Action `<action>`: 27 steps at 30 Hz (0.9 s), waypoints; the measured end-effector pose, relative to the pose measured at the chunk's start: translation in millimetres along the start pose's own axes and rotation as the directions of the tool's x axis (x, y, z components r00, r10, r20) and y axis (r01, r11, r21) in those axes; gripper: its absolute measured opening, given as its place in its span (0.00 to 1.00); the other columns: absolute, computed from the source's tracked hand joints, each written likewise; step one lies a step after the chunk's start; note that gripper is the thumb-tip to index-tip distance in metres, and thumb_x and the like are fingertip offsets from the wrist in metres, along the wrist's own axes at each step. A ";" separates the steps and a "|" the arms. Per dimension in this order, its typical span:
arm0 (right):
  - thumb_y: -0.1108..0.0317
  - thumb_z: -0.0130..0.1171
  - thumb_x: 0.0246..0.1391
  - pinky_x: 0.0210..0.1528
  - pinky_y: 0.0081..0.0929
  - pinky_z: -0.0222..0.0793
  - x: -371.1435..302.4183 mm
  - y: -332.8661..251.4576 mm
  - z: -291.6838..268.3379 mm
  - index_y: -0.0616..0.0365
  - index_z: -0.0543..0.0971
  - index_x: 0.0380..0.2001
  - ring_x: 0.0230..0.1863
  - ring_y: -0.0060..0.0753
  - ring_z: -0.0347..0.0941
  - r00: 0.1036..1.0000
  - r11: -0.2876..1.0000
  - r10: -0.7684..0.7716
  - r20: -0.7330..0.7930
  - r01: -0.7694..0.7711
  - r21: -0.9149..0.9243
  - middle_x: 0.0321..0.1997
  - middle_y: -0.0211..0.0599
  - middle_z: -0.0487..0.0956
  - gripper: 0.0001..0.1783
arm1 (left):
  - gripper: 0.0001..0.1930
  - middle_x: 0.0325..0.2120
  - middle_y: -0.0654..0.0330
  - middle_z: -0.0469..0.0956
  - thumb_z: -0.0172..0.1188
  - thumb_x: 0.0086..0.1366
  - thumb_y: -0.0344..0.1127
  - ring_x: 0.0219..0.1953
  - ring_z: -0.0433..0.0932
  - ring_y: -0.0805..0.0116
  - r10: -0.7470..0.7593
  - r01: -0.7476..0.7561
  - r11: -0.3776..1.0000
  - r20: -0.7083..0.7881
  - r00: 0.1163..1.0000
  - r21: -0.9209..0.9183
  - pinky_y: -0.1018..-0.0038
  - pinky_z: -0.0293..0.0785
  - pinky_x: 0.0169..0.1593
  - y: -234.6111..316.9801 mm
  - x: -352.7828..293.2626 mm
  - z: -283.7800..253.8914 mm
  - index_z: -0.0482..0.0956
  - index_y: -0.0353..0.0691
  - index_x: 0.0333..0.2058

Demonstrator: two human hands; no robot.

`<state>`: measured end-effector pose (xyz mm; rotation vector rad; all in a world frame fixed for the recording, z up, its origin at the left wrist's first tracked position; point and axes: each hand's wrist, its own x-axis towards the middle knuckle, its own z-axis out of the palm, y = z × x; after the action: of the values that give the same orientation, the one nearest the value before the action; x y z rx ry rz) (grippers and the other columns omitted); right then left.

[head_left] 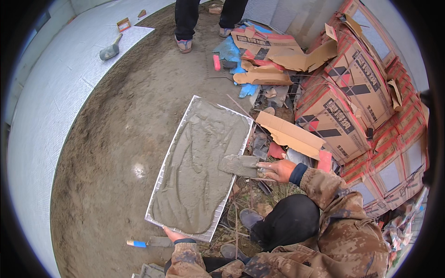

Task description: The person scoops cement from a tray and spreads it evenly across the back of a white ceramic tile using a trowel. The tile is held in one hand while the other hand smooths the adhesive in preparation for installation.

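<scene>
A rectangular tile (163, 165) lies tilted across the middle, its upward face spread with wet grey mortar (199, 167) ridged by strokes. My right hand (279, 170) is closed round the handle of a mortar-coated trowel (238, 165). The trowel's blade rests on the mortar at the tile's right edge. At the tile's near left corner, my left hand (173, 234) grips the edge; its fingers are partly hidden beneath. Close to that hand, a second trowel with a blue handle (136, 243) lies on the ground.
Sandy mortar bed (106, 153) spreads left, bordered by silvery sheeting (41, 129) with a mallet (110, 52) on it. Stacked tile cartons (357, 88) stand right, beside torn cardboard (289, 134). Another person's legs (186, 21) are at the far side.
</scene>
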<state>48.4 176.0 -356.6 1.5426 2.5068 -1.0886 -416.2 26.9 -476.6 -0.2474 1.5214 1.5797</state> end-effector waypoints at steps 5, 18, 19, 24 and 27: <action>0.56 0.53 0.64 0.39 0.48 0.74 40.8 -12.3 -10.5 0.43 0.63 0.69 0.35 0.59 0.79 0.967 0.997 0.060 -0.248 -0.047 0.060 0.35 0.55 0.81 0.31 | 0.37 0.67 0.54 0.63 0.42 0.72 0.60 0.65 0.64 0.55 -0.007 0.007 1.000 -0.049 0.999 -0.005 0.58 0.58 0.68 -1.2 0.3 0.8 0.61 0.36 0.67; 0.57 0.55 0.63 0.29 0.50 0.73 135.8 -44.7 -14.6 0.28 0.61 0.69 0.27 0.57 0.77 0.965 0.914 -0.226 -0.131 0.164 -0.371 0.26 0.48 0.77 0.32 | 0.38 0.67 0.54 0.62 0.42 0.72 0.61 0.66 0.63 0.56 0.002 -0.002 0.999 -0.006 1.000 -0.036 0.60 0.56 0.69 -8.3 4.0 -9.2 0.60 0.35 0.68; 0.57 0.54 0.63 0.30 0.50 0.73 139.9 -39.7 -16.5 0.32 0.61 0.69 0.28 0.57 0.77 0.969 0.915 -0.199 -0.149 0.129 -0.381 0.27 0.48 0.78 0.32 | 0.38 0.67 0.54 0.62 0.41 0.72 0.61 0.66 0.63 0.56 0.012 -0.012 0.999 -0.001 1.000 -0.038 0.60 0.56 0.69 -8.5 4.5 -9.4 0.60 0.35 0.68; 0.56 0.53 0.65 0.34 0.47 0.74 178.7 -17.7 -20.6 0.46 0.64 0.68 0.33 0.57 0.79 0.884 0.993 -0.015 -0.467 -0.040 -0.108 0.36 0.53 0.82 0.30 | 0.39 0.68 0.53 0.61 0.41 0.72 0.61 0.66 0.62 0.56 0.026 -0.024 0.999 -0.086 0.996 0.022 0.61 0.55 0.69 -7.5 5.3 -5.6 0.59 0.34 0.68; 0.56 0.52 0.65 0.31 0.39 0.73 207.0 -17.2 -29.4 0.61 0.67 0.65 0.29 0.45 0.79 0.793 0.948 0.066 -0.605 0.139 0.286 0.34 0.49 0.81 0.30 | 0.39 0.68 0.53 0.60 0.41 0.72 0.61 0.66 0.61 0.56 0.038 -0.031 0.998 -0.122 0.992 0.059 0.61 0.55 0.69 -5.8 2.5 -1.6 0.58 0.34 0.69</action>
<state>-62.1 349.9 -396.0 2.2627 2.8562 -1.1982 -414.2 25.7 -482.7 -0.2922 1.6715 1.5704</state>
